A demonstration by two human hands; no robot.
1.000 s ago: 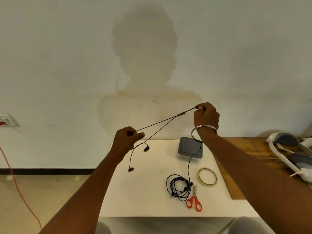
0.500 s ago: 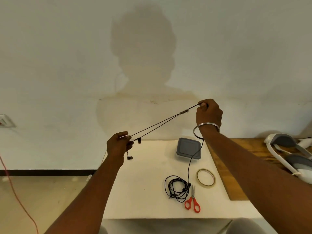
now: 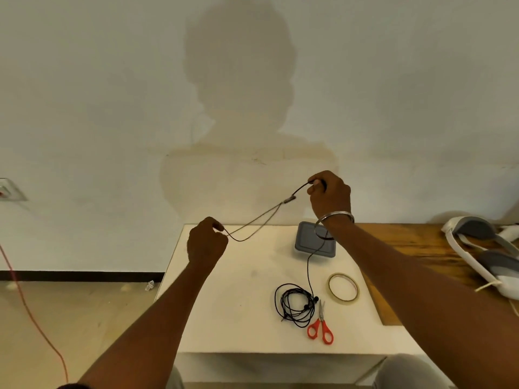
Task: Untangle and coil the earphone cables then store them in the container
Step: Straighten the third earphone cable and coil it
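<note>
A thin black earphone cable (image 3: pixel 259 220) hangs slack between my two hands above the white table (image 3: pixel 238 276). My left hand (image 3: pixel 206 240) grips its earbud end, the buds hidden in my fist. My right hand (image 3: pixel 330 193), raised near the wall, pinches the cable past its small splitter. From there the cable drops over the grey lidded container (image 3: pixel 314 242) to the table. A second black earphone (image 3: pixel 295 306) lies in a loose tangle near the front right.
Red-handled scissors (image 3: pixel 320 327) lie beside the tangle, a tape roll (image 3: pixel 343 289) just behind them. A wooden board (image 3: pixel 407 248) with a white-grey headset (image 3: pixel 483 251) lies to the right. An orange cord (image 3: pixel 33 318) runs across the floor at left.
My hands have come closer together, so the taut cable now sags. The hanging earbuds have gone into my left fist. My right hand has dropped slightly.
</note>
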